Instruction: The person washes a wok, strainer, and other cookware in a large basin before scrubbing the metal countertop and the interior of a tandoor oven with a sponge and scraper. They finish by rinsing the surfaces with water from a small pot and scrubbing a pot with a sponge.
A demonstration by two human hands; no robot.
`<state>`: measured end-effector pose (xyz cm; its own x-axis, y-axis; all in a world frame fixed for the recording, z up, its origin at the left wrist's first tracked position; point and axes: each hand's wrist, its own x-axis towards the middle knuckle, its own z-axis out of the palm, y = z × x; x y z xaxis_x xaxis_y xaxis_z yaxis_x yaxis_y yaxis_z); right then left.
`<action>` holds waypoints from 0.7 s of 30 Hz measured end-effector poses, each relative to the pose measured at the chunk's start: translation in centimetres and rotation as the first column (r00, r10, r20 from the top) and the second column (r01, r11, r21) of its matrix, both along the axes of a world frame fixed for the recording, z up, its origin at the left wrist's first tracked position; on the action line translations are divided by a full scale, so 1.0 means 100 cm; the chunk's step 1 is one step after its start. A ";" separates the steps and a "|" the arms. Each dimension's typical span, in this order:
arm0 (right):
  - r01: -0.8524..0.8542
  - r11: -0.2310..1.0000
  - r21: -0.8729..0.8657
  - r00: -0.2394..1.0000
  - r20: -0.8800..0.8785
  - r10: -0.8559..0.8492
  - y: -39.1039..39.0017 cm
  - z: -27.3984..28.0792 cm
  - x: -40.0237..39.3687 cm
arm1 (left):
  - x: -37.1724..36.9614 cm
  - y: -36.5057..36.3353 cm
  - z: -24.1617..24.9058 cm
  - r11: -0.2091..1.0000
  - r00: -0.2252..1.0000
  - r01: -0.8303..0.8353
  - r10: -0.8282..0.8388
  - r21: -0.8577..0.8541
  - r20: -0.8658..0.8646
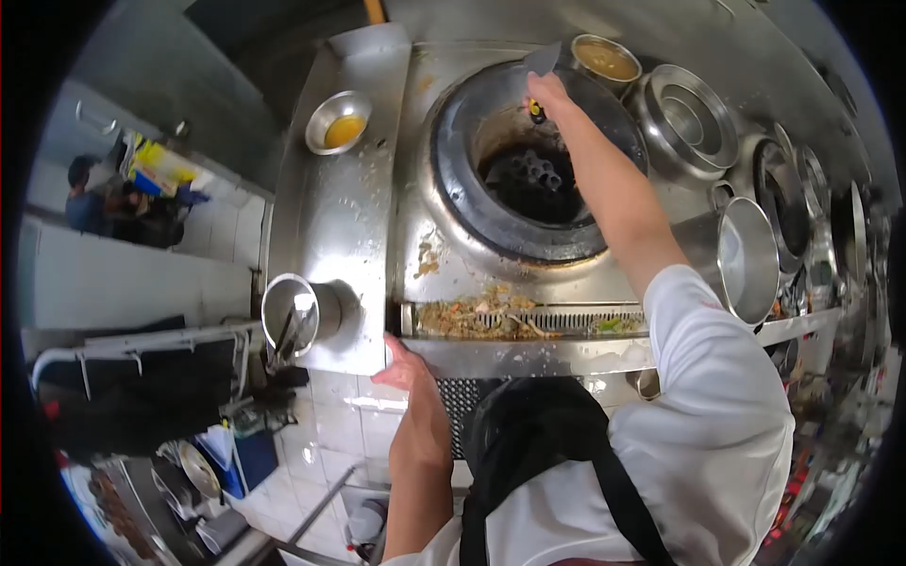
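Observation:
My right hand (pixel 547 92) is stretched out over the far rim of the round wok burner (pixel 453 179). It is closed round the yellow and black handle of a scraper (pixel 543 60), whose flat metal blade points away from me. My left hand (pixel 404 364) rests on the front edge of the steel counter (pixel 354 217), fingers apart, holding nothing. Food scraps (pixel 481 313) lie along the slotted drain channel between me and the burner.
A bowl of yellow liquid (pixel 338 123) and a steel pot with utensils (pixel 300 316) stand on the left. Another bowl (pixel 606 58), stacked basins (pixel 694 118) and a large pot (pixel 748 261) are on the right. A person (pixel 85 203) sits far left.

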<state>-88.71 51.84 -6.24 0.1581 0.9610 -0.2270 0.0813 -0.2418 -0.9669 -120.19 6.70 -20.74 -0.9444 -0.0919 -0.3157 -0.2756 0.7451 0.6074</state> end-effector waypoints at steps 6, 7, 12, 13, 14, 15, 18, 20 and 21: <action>-0.631 0.754 -0.181 0.533 0.605 0.591 -0.020 0.003 -0.041 | -0.004 -0.002 0.010 0.983 1.000 0.022 -0.025 0.183 0.014; -0.565 0.814 -0.136 0.633 0.561 0.534 -0.010 -0.006 -0.043 | -0.003 0.001 0.005 0.998 0.998 0.003 0.002 0.060 -0.068; -0.746 0.573 -0.339 0.220 0.687 0.692 -0.022 0.034 -0.068 | -0.006 0.001 0.007 0.999 0.998 0.023 -0.021 0.030 -0.059; -0.749 0.462 -0.475 0.107 0.602 0.792 -0.027 0.030 -0.069 | -0.010 0.001 0.004 0.999 0.999 0.013 -0.014 0.038 0.031; -0.731 0.376 -0.570 0.031 0.522 0.852 -0.059 0.043 -0.074 | -0.013 -0.001 0.003 0.999 0.999 0.004 -0.005 0.033 0.036; -0.717 0.332 -0.612 -0.022 0.497 0.868 -0.071 0.050 -0.077 | -0.012 -0.001 0.001 0.995 1.000 0.015 -0.013 0.102 -0.012; -0.760 0.530 -0.376 0.136 0.706 0.695 -0.079 0.042 -0.065 | -0.008 -0.003 -0.009 1.000 0.999 0.009 -0.009 0.014 -0.031; -0.682 0.232 -0.693 -0.205 0.486 0.850 -0.099 0.053 -0.064 | -0.012 -0.005 -0.006 0.996 1.000 0.012 -0.010 0.088 -0.024; -0.655 0.140 -0.742 -0.209 0.356 0.911 -0.103 0.060 -0.055 | -0.010 -0.004 -0.001 0.995 0.998 0.017 -0.012 0.102 -0.054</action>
